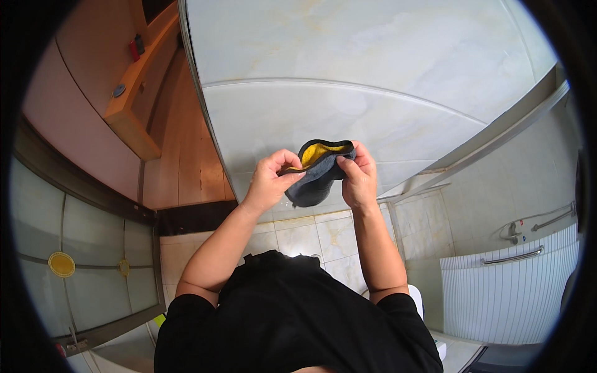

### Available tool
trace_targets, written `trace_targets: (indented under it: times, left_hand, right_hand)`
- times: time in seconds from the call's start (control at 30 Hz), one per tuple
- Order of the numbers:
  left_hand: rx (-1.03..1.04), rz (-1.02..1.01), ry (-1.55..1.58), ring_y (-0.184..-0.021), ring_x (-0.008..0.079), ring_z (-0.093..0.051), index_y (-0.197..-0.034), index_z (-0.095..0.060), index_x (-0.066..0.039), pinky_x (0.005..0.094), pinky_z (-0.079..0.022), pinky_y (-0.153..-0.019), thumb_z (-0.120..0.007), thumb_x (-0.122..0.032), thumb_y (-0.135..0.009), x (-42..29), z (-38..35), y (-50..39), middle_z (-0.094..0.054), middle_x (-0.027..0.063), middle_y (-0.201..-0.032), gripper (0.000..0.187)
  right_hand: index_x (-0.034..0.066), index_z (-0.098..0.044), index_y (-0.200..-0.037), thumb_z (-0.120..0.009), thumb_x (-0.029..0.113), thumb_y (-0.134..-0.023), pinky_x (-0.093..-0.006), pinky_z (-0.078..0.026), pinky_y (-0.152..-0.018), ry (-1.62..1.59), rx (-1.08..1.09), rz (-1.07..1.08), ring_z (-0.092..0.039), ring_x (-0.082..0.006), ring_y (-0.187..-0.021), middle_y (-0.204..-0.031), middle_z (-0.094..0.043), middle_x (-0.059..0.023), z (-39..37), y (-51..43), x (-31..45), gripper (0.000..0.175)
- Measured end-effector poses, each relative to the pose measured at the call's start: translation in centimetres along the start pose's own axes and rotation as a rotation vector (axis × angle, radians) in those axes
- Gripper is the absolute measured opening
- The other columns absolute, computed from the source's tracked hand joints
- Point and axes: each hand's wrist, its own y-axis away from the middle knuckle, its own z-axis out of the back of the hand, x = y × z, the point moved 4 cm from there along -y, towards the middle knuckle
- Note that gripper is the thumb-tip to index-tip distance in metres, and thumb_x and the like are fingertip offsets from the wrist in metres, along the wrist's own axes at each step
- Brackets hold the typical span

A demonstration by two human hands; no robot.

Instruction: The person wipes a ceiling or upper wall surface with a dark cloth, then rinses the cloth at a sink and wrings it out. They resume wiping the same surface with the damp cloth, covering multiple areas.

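A cloth [313, 186], dark grey outside with a yellow inner face and a black edge, hangs between my two hands in front of the tiled wall. My left hand [275, 179] pinches its left edge between thumb and fingers. At the cloth's upper right corner, my right hand [359, 175] grips the edge, thumb in front and fingers behind. The cloth's lower part droops in a rounded fold, and small drops show near its bottom left. Both hands look wet.
White marbled wall tiles [326, 116] rise ahead. To the left are a doorway with a wooden floor [179, 172], a wooden ledge [135, 116] and a framed glass door [93, 224]. On the right stand a striped panel [508, 289] with a metal bar and a wall-mounted tap [513, 231].
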Motion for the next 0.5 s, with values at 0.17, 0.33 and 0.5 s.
trace_targets:
  times: [0.17,0.33,0.5]
  left_hand:
    - [-0.147,-0.194,-0.194,-0.078,0.0095,-0.053,-0.08,-0.061,-0.001,0.0205,-0.042,-0.071,-0.058,0.009,-0.071,-1.3,0.5,-0.1,-0.055,0.0017,-0.083,0.014]
    - [-0.064,-0.172,-0.284,-0.085,0.0147,-0.055,-0.088,-0.064,0.0,0.0238,-0.043,-0.077,-0.052,0.014,-0.066,-1.7,0.0,0.3,-0.058,0.0064,-0.089,0.029]
    - [-0.097,-0.135,-0.218,-0.09,0.0141,-0.054,-0.094,-0.063,0.0,0.0237,-0.043,-0.078,-0.052,0.013,-0.068,-1.4,0.4,0.8,-0.057,0.007,-0.097,0.032]
  right_hand:
    - [-0.0005,-0.048,-0.106,-0.053,-0.003,-0.074,-0.0269,-0.04,-0.081,0.348,0.036,0.171,-0.051,-0.0147,-0.096,-0.11,-0.052,-0.0098,-0.5,0.1,1.0,0.033]
    - [0.0039,-0.054,-0.095,-0.07,0.01,-0.063,-0.0346,-0.04,-0.078,1.045,0.222,0.667,-0.048,-0.0269,-0.094,-0.101,-0.052,-0.011,-3.8,1.2,2.0,0.037]
    - [0.0073,-0.054,-0.085,-0.074,0.021,-0.06,-0.0373,-0.037,-0.071,0.992,0.173,0.791,-0.047,-0.0266,-0.083,-0.088,-0.051,-0.0077,-5.1,1.7,1.9,0.034]
